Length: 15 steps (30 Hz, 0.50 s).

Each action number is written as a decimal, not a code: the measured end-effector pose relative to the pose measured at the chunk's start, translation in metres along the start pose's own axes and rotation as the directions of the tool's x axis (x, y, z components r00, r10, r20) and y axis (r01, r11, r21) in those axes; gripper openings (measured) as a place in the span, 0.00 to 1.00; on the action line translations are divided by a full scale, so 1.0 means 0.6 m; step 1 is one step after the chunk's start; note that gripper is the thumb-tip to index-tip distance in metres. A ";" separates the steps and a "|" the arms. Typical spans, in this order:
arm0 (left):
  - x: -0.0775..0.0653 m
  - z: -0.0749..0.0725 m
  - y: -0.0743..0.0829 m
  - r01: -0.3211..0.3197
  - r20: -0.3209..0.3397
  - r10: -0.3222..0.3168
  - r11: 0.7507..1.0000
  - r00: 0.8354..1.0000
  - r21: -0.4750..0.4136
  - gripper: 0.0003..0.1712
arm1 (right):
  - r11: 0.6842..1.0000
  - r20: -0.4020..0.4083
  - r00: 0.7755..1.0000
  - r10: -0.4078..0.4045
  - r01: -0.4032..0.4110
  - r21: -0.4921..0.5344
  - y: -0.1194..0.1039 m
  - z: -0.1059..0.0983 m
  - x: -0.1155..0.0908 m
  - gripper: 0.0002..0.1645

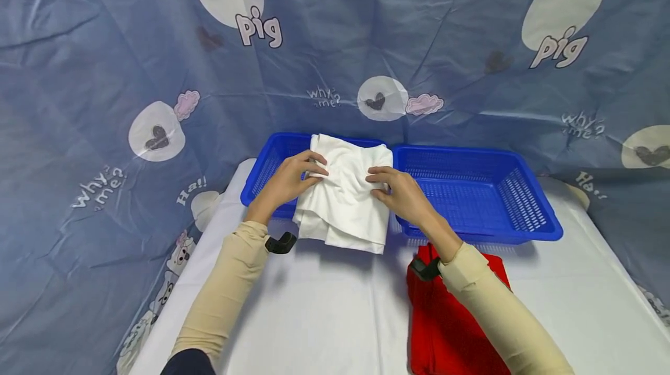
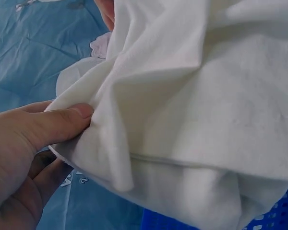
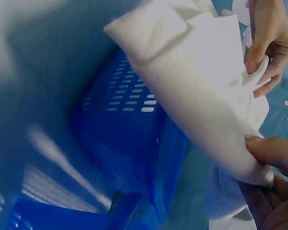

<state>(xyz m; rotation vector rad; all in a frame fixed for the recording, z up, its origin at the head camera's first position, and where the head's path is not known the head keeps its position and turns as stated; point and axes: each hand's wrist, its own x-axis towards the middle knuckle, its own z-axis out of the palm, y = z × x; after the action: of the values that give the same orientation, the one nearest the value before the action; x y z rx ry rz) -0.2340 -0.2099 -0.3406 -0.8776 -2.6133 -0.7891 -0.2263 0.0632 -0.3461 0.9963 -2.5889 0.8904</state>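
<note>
A folded white cloth, perhaps a garment, is held up between both hands over the left blue basket. My left hand pinches its left edge; in the left wrist view the thumb lies on top with fingers beneath. The right hand grips the opposite edge, and the right wrist view has its thumb over the fabric and fingers under it. The cloth's lower end hangs in layered folds past the basket's front rim. Much of the basket's inside is hidden behind the cloth.
A second blue basket stands to the right, beside the first. Red folded fabric lies on the white-covered table beneath the right forearm. Behind the baskets hangs a blue printed curtain.
</note>
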 end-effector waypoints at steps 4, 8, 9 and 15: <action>0.008 -0.001 -0.008 0.015 0.012 -0.015 1.000 1.000 -0.009 0.10 | 1.000 0.029 1.000 0.005 -0.005 -0.013 0.008 0.001 0.015 0.17; 0.017 0.001 -0.016 0.017 0.022 -0.017 1.000 1.000 -0.001 0.10 | 0.999 0.062 0.998 0.016 -0.014 -0.030 0.016 0.001 0.030 0.17; 0.020 0.001 -0.019 0.018 0.025 -0.018 1.000 1.000 0.003 0.10 | 0.999 0.071 0.997 0.018 -0.016 -0.033 0.018 0.001 0.034 0.17; 0.028 0.010 -0.040 0.041 0.045 -0.041 0.999 0.998 -0.003 0.10 | 0.998 0.144 0.988 0.063 -0.060 -0.024 0.029 0.008 0.053 0.17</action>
<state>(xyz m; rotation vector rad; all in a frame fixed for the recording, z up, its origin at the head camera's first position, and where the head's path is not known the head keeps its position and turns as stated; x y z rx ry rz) -0.2625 -0.2145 -0.3481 -0.8552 -2.6776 -0.7947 -0.2617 0.0533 -0.3449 1.0161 -2.7577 0.8348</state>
